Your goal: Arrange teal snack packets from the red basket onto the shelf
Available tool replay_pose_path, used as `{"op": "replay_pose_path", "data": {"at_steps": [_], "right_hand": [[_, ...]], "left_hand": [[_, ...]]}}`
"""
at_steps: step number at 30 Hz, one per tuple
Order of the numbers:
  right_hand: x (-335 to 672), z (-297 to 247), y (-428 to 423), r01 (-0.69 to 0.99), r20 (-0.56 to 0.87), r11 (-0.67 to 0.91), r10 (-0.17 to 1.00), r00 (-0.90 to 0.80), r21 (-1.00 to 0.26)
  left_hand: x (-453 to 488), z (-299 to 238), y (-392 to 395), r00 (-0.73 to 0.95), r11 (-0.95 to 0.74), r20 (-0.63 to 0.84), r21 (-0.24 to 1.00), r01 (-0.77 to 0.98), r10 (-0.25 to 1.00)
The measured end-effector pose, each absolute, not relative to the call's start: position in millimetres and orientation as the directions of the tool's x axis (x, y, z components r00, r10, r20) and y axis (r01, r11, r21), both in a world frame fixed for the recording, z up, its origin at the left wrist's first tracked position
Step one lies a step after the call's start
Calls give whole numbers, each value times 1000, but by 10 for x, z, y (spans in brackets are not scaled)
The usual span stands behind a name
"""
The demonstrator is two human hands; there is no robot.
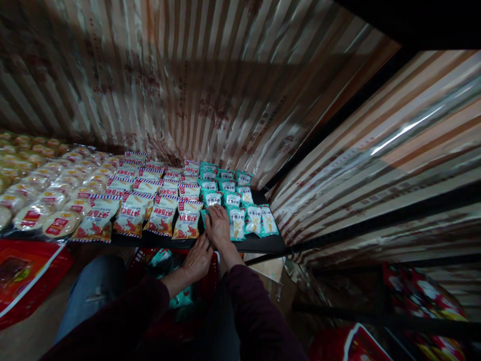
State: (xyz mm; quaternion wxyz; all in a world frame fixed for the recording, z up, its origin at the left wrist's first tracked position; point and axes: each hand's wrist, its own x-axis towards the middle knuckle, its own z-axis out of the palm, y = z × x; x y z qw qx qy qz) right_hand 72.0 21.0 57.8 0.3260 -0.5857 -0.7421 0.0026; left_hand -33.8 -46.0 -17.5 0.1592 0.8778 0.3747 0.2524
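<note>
Landmark: we take the black flat shelf board (263, 244), and every place below is told from it.
Right hand: our right hand (218, 226) lies on the board's front row, fingers stretched forward over one teal plastic snack packet (204, 215).
Right grip: the palm covers the packet, so we cannot tell whether the hand grasps it or only presses on it.
Left hand: our left hand (197, 259) sits at the board's front edge, just beside the right wrist, fingers curled downward.
Left grip: we cannot tell whether it holds anything; its fingertips are hidden.
Teal rows: more teal packets (253, 220) lie in rows on the board's right end, touching one another.
Prawn rows: red, white and blue striped packets with a prawn picture (161, 215) fill the board's middle.
Round cakes: pale round cakes in clear wrappers (60, 223) cover the board's left end.
Basket: a red plastic mesh basket (212, 281) stands below the board's front edge, under our forearms.
Wall: shiny striped foil sheeting (225, 100) rises behind the board.
</note>
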Motion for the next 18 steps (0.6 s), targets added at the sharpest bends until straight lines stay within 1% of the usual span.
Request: {"op": "replay_pose_path", "data": {"at_steps": [3, 6, 10, 14, 18], "right_hand": [[699, 572, 213, 868, 493, 341, 860, -133, -361], [698, 570, 161, 875, 525, 336, 843, -114, -349], [773, 547, -37, 890, 583, 247, 812, 25, -383], [876, 446, -327, 884, 589, 139, 789, 174, -447], [888, 278, -584, 865, 545, 102, 811, 214, -491]], "left_hand": [[-343, -179, -457, 593, -674, 327, 448, 588, 735], [-353, -172, -456, 597, -687, 345, 427, 587, 724], [-379, -104, -464, 575, -701, 402, 407, 585, 713], [-371, -42, -492, 561, -714, 443, 383, 586, 699], [-333, -57, -522, 555, -724, 468, 378, 577, 688]]}}
